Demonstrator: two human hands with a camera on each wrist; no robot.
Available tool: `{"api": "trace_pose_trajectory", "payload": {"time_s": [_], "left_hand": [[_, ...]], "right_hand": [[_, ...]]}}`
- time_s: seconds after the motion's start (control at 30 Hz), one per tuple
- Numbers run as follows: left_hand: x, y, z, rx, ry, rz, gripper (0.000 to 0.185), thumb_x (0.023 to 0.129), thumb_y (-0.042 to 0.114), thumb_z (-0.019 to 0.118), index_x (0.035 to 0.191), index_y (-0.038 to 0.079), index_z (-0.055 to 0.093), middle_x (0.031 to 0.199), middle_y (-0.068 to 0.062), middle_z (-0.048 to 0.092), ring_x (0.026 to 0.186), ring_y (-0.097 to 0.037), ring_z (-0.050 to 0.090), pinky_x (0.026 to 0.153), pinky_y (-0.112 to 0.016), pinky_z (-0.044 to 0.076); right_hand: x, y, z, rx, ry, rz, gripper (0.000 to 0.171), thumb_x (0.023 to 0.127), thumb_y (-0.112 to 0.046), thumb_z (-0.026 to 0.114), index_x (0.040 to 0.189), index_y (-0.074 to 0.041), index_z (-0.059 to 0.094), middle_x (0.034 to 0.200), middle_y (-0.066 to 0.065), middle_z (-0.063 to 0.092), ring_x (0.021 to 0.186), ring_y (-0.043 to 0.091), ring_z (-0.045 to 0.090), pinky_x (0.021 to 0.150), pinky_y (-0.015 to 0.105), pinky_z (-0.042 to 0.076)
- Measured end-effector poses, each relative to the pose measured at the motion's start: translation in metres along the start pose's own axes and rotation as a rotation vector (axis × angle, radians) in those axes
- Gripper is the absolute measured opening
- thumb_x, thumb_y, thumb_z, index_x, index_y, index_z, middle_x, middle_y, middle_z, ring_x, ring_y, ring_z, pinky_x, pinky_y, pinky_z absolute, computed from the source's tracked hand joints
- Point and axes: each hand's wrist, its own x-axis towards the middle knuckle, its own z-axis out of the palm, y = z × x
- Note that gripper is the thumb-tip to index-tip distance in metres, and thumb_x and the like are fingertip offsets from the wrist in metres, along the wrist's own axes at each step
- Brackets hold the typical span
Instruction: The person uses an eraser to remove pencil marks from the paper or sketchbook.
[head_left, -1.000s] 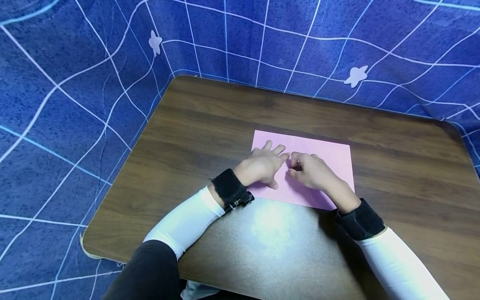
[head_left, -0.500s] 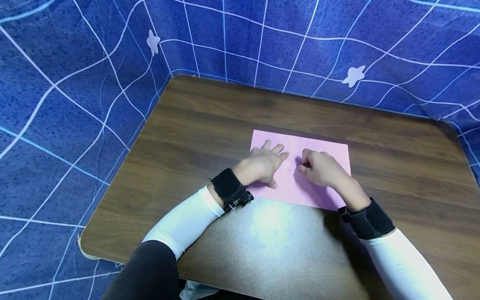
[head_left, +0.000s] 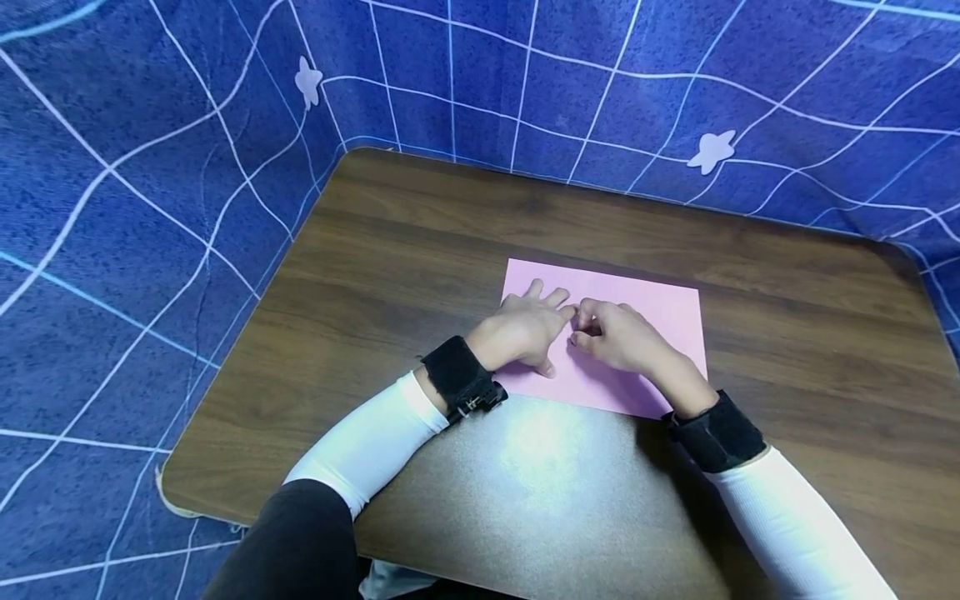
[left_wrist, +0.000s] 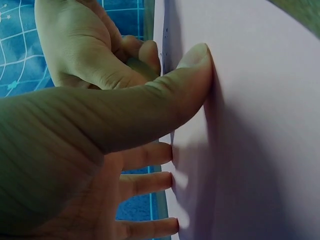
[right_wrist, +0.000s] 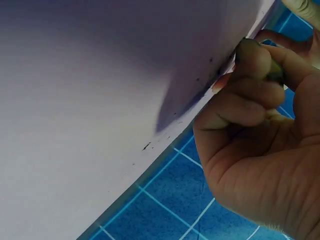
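Item: pink paper sheet, flat on brown wooden table, right of centre. We log left hand resting on sheet's left part, fingers spread, thumb pressed down. Right hand just beside it, fingers curled, seemingly pinching small greenish object against sheet; object unclear. Blue grid-patterned cloth surrounds table.

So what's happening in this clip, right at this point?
A person works on a pink sheet of paper lying flat on a dark wooden table. The left hand presses it down with spread, straight fingers. The right hand, fingers curled, presses its fingertips onto the paper right beside the left hand's fingertips.
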Motion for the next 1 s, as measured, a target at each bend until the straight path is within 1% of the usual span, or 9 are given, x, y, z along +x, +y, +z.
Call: {"api": "trace_pose_trajectory", "payload": {"time_s": [0.17, 0.3, 0.5, 0.6, 0.7, 0.87, 1.0], "left_hand": [[0.001, 0.001, -0.001, -0.002, 0.001, 0.0, 0.111, 0.077, 0.06, 0.082, 0.164, 0.028, 0.021, 0.169, 0.005, 0.017, 0.148, -0.028, 0.023, 0.097, -0.046, 0.053], [0.001, 0.001, -0.002, -0.01, 0.007, 0.002, 0.111, 0.077, 0.059, 0.083, 0.164, 0.029, 0.021, 0.17, 0.006, 0.016, 0.147, -0.028, 0.024, 0.097, -0.046, 0.053], [0.001, 0.001, -0.003, -0.011, 0.007, 0.006, 0.111, 0.077, 0.059, 0.082, 0.165, 0.029, 0.02, 0.171, 0.005, 0.014, 0.144, -0.026, 0.025, 0.094, -0.044, 0.054], [0.001, 0.001, -0.004, -0.01, 0.006, 0.0, 0.111, 0.078, 0.059, 0.082, 0.165, 0.03, 0.019, 0.171, 0.005, 0.014, 0.144, -0.026, 0.024, 0.094, -0.044, 0.054], [0.001, 0.0, -0.003, -0.013, -0.001, 0.0, 0.111, 0.079, 0.058, 0.082, 0.165, 0.029, 0.019, 0.171, 0.004, 0.014, 0.144, -0.027, 0.024, 0.094, -0.044, 0.054], [0.001, 0.0, 0.0, -0.025, -0.001, 0.004, 0.111, 0.079, 0.057, 0.083, 0.165, 0.028, 0.02, 0.17, 0.004, 0.015, 0.144, -0.028, 0.025, 0.094, -0.045, 0.054], [0.001, 0.001, 0.001, -0.027, 0.018, 0.003, 0.11, 0.077, 0.056, 0.084, 0.164, 0.027, 0.023, 0.169, 0.004, 0.017, 0.144, -0.028, 0.026, 0.095, -0.046, 0.053]], "right_hand": [[-0.006, 0.006, -0.006, -0.012, 0.018, 0.027, 0.011, 0.089, -0.013, 0.068, 0.085, -0.013, 0.058, 0.076, 0.002, 0.063, 0.071, 0.022, 0.054, 0.067, 0.034, 0.039], [-0.012, 0.015, -0.011, -0.046, 0.029, 0.06, 0.015, 0.089, -0.013, 0.068, 0.081, -0.014, 0.055, 0.073, 0.002, 0.058, 0.071, 0.023, 0.053, 0.065, 0.033, 0.037], [-0.022, 0.028, -0.02, -0.114, 0.05, 0.119, 0.018, 0.088, -0.016, 0.07, 0.08, -0.015, 0.053, 0.073, 0.003, 0.058, 0.073, 0.027, 0.055, 0.064, 0.035, 0.037], [-0.026, 0.032, -0.024, -0.142, 0.049, 0.133, 0.018, 0.088, -0.018, 0.071, 0.082, -0.015, 0.055, 0.075, 0.003, 0.059, 0.075, 0.027, 0.056, 0.063, 0.035, 0.038], [-0.027, 0.034, -0.025, -0.153, 0.048, 0.119, 0.016, 0.09, -0.018, 0.07, 0.084, -0.014, 0.056, 0.075, 0.003, 0.059, 0.073, 0.026, 0.055, 0.063, 0.035, 0.038], [-0.021, 0.028, -0.019, -0.084, 0.069, 0.077, 0.011, 0.095, -0.018, 0.065, 0.088, -0.01, 0.059, 0.072, 0.003, 0.059, 0.07, 0.023, 0.055, 0.064, 0.034, 0.039], [-0.011, 0.016, -0.01, -0.01, 0.045, -0.01, 0.011, 0.098, -0.019, 0.065, 0.096, -0.01, 0.062, 0.073, 0.001, 0.063, 0.068, 0.019, 0.056, 0.065, 0.033, 0.041]]}}
